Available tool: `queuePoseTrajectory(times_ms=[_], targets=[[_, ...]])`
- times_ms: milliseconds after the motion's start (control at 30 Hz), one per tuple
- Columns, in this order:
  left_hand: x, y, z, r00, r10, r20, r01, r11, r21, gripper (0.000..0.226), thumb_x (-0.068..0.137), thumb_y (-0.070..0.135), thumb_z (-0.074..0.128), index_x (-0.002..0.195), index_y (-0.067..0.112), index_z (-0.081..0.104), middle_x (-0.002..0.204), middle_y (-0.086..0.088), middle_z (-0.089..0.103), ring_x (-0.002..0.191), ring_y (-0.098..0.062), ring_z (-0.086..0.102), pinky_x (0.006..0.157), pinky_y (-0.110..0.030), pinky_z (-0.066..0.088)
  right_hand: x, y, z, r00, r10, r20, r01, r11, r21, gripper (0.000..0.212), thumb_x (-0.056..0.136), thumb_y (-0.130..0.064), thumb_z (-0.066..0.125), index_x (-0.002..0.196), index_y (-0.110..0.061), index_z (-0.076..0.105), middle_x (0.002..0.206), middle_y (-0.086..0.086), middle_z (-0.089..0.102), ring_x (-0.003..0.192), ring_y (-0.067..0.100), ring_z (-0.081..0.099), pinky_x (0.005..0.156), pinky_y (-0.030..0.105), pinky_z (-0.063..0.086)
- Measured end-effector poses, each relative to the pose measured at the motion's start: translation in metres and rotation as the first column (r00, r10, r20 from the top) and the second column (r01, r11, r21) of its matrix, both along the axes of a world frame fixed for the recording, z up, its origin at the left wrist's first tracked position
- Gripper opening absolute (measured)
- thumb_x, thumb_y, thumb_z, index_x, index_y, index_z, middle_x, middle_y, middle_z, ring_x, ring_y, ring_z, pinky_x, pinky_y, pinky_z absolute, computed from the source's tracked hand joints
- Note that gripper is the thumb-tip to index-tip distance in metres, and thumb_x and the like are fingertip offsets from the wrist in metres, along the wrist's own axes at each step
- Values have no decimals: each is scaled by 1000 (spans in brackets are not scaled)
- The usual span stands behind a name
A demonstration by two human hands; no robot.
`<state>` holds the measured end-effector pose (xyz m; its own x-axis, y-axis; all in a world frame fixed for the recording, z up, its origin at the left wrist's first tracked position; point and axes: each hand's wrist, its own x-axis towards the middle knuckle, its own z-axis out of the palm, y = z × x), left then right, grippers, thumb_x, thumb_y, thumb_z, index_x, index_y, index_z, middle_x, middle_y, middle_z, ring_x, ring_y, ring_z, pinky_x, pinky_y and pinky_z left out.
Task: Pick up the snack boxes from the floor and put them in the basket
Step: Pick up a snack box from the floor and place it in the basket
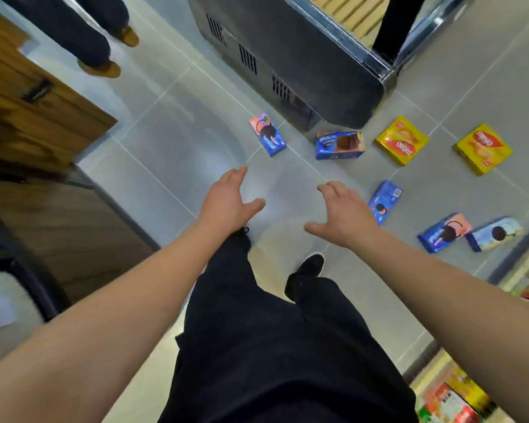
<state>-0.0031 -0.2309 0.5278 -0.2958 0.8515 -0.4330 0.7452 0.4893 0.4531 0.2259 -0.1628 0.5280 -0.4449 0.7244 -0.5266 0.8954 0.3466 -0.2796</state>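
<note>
Several snack boxes lie scattered on the grey tiled floor. A pink-and-blue cookie box (268,136) lies farthest left, with a blue chocolate-biscuit box (339,145) beside it. Two yellow boxes (401,144) (483,153) lie to the right. Nearer me are a blue box (385,201), a blue-and-pink box (444,232) and a pale blue box (495,233). My left hand (229,201) and my right hand (344,215) are stretched out above the floor, fingers spread and holding nothing. No basket shows in the view.
A dark metal display cabinet (287,65) stands just behind the boxes. Wooden cabinets (34,111) line the left side. Another person's legs and brown shoes (104,67) stand at top left. Shelves of packaged goods (458,398) run along the right edge. My own legs are below.
</note>
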Motion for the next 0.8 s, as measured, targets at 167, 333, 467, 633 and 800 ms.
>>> queuePoseTrajectory(times_ms=[167, 333, 467, 633, 800], targets=[[-46, 29, -25, 996, 69, 51, -67, 997, -34, 80, 83, 42, 67, 150, 19, 29, 156, -3, 29, 140, -20, 32, 111, -32, 26, -59, 50, -23, 1000, 14, 19, -14, 1000, -3, 88, 74, -55, 71, 145, -17, 35, 147, 5, 37, 133, 28, 38, 109, 37, 34], [-119, 72, -64, 993, 28, 113, -11, 989, -145, 83, 81, 40, 69, 150, 17, 28, 155, -8, 30, 138, -25, 35, 111, -33, 28, -135, 85, -56, 997, -30, 78, 38, 994, -103, 88, 73, -56, 70, 145, -18, 35, 148, 4, 35, 133, 30, 37, 108, 39, 35], [-183, 119, -95, 988, -41, 149, 71, 976, -206, 88, 78, 43, 70, 150, 19, 26, 155, -10, 29, 142, -30, 29, 115, -41, 28, -197, 120, -79, 993, -37, 112, 55, 986, -156, 89, 74, -58, 69, 145, -17, 35, 147, 4, 36, 132, 30, 37, 109, 39, 34], [-229, 168, -137, 986, -80, 146, 110, 971, -211, 86, 80, 43, 71, 150, 19, 27, 156, -11, 27, 143, -29, 27, 115, -37, 24, -250, 171, -116, 992, -70, 106, 90, 978, -188, 89, 74, -57, 69, 146, -18, 33, 148, 3, 34, 134, 29, 35, 111, 39, 32], [-247, 202, -202, 986, -18, 166, 52, 978, -202, 85, 79, 39, 72, 150, 19, 29, 156, -12, 27, 143, -28, 26, 116, -36, 24, -268, 221, -185, 988, -70, 137, 95, 977, -190, 86, 75, -55, 70, 145, -21, 34, 148, 0, 34, 134, 26, 34, 111, 38, 32]])
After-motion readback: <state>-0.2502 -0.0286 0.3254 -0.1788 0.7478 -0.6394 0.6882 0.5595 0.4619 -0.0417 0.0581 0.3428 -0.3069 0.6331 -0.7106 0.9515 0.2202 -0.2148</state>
